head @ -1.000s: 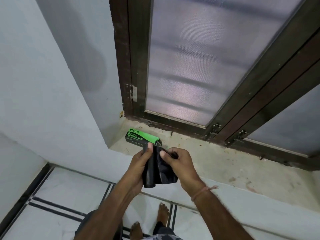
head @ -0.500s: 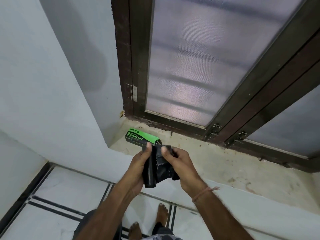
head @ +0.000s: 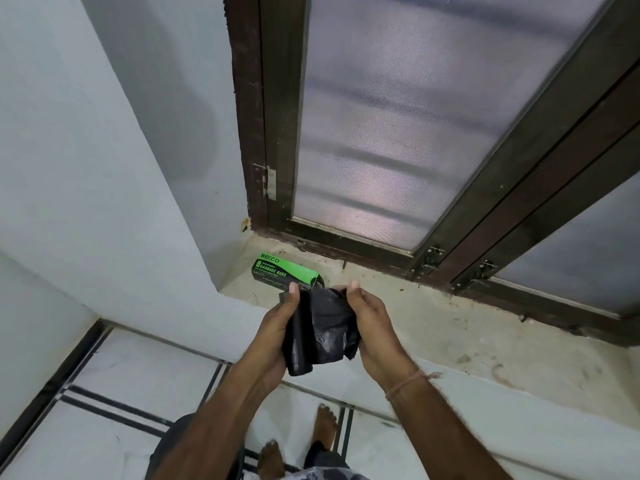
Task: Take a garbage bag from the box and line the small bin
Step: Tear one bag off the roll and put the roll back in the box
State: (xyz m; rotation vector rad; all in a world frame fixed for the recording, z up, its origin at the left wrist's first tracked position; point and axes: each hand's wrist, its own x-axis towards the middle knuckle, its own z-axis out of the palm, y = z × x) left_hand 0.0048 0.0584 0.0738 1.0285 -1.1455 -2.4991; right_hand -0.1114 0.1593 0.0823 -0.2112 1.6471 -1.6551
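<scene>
A black roll of garbage bags is between my two hands, just in front of the window ledge. My left hand grips the rolled part, thumb on top. My right hand holds the loose crumpled end of a bag that is coming off the roll. Behind my hands, the green and black garbage bag box lies on the ledge, its right end open. No bin is in view.
A stained stone ledge runs under a dark wooden window frame with frosted panes. A white wall corner stands to the left. Below are white floor tiles with dark lines and my bare feet.
My hands have drawn slightly back from the box and apart. More of the black bag has come loose from the roll on the right side.
</scene>
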